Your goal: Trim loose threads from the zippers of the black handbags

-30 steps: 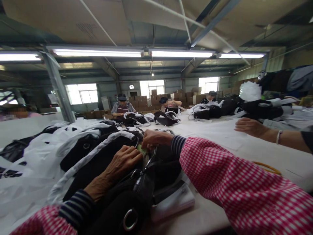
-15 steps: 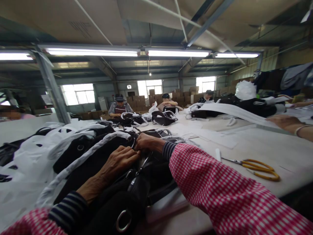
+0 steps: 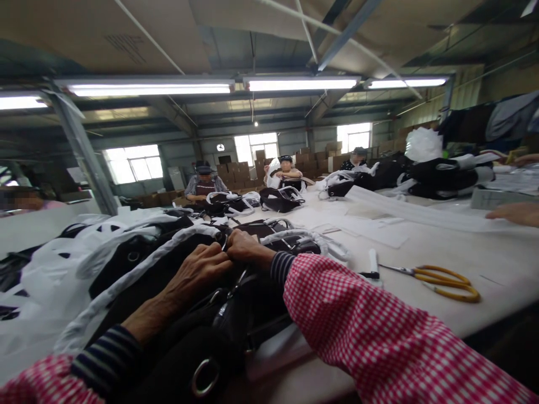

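Observation:
A black bag (image 3: 263,306) with a zipper (image 3: 239,280) and a large metal eyelet (image 3: 206,377) lies in front of me. Its handle (image 3: 145,268) is wrapped in white material and curves along the left side to the bag's upper edge. My left hand (image 3: 200,272) presses on that edge with fingers curled over the black fabric. Right beside it, my right hand (image 3: 245,247) is closed in a pinch at the handle's end, near a small metal ring. The fingertips of both hands nearly meet, and what lies between them is mostly hidden.
Yellow-handled scissors (image 3: 446,283) lie on the white table (image 3: 425,255) at right, near a small white-and-black tool (image 3: 373,266). White wrapping (image 3: 59,275) and more bags crowd the left. A co-worker's hand (image 3: 516,213) holds a white sheet (image 3: 429,216). Other people sit across the table.
Both my hands have shifted slightly left in the picture, still at the same spot on the bag. The co-worker's hand at right has moved lower and outward, and the white sheet has dropped onto the table.

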`<action>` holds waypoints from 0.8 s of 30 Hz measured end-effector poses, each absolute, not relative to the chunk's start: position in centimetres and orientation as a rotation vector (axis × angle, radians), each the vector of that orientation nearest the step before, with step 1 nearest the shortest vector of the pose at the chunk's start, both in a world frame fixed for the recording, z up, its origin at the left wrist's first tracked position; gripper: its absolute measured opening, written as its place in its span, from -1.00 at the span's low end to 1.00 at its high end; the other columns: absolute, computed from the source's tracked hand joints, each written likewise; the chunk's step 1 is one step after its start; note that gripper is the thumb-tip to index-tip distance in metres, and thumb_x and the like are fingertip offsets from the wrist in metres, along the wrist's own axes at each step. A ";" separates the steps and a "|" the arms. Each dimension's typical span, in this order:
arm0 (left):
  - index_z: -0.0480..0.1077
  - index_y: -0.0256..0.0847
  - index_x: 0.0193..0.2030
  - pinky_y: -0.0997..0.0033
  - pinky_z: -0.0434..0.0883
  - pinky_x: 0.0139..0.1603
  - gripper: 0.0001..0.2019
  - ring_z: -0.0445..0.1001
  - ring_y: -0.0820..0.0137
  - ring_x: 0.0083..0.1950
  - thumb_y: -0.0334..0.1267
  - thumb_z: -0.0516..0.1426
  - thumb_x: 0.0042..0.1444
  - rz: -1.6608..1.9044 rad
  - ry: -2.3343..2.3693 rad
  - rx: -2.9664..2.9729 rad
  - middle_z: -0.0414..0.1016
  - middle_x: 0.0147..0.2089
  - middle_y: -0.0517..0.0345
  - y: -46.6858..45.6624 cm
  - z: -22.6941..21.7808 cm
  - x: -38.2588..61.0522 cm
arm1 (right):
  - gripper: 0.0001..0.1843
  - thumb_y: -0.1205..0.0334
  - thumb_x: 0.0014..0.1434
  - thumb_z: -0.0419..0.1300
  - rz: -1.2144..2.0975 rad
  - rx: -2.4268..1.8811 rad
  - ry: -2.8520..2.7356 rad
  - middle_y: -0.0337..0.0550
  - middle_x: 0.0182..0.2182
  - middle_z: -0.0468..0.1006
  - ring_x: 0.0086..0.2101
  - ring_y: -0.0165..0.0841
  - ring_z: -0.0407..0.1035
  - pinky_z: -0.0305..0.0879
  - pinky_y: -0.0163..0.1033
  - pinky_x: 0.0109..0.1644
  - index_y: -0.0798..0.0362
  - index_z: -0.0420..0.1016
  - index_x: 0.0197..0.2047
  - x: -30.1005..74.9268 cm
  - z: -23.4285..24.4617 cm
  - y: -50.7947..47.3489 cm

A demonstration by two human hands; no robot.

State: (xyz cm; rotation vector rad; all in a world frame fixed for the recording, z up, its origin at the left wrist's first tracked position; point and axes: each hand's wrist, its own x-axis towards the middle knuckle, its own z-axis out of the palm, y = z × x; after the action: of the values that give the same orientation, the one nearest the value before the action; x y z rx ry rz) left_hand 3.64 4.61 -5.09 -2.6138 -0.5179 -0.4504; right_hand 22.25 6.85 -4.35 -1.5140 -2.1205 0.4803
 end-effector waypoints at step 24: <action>0.53 -0.16 -0.30 0.35 0.20 -0.26 -0.72 0.40 0.31 -0.22 -0.30 0.00 0.31 -0.179 -0.894 -2.776 0.49 -0.26 0.08 4.6 -1.5 5.0 | -0.80 0.51 0.11 0.14 0.514 -1.017 -2.441 -0.29 -0.47 0.48 -0.46 -0.46 0.28 0.14 -0.35 -0.35 0.15 0.58 -0.32 25.6 -3.9 5.5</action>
State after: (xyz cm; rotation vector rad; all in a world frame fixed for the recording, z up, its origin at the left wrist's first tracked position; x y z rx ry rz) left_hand 5.02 4.60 -1.49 -2.7764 -0.8937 -0.1785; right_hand 25.57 5.52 -3.89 -1.0169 -2.4407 0.5139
